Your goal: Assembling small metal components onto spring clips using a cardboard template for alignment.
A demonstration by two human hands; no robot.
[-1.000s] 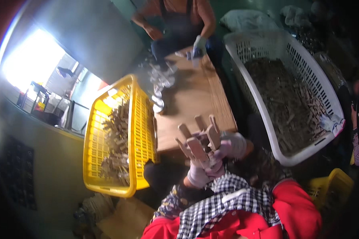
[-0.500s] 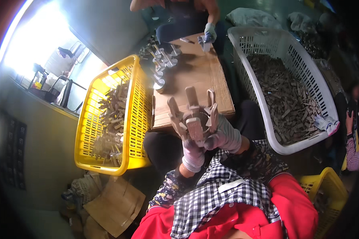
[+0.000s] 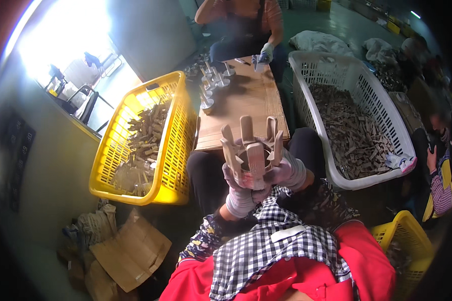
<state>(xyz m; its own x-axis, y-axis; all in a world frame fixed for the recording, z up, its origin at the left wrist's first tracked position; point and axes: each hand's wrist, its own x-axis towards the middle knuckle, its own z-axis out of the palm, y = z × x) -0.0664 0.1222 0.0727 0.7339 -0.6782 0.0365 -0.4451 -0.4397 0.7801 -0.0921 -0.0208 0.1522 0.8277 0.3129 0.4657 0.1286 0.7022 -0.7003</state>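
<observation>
Between both gloved hands (image 3: 261,178), tightly clasped: pale wooden ring (image 3: 251,153) with upright pegs.

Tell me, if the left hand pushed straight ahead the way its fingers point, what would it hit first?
The left hand already grips the ring of wooden pegs, so that blocks it at once. Beyond the pegs, the cardboard-topped table looks next, though depth is hard to judge.

Single head-worn fisheye view, looking steeply down and forward over the wearer's lap; gloved hands (image 3: 258,173) are sitting close below the lens, the worktop (image 3: 246,108) is receding ahead, edges bending.
</observation>
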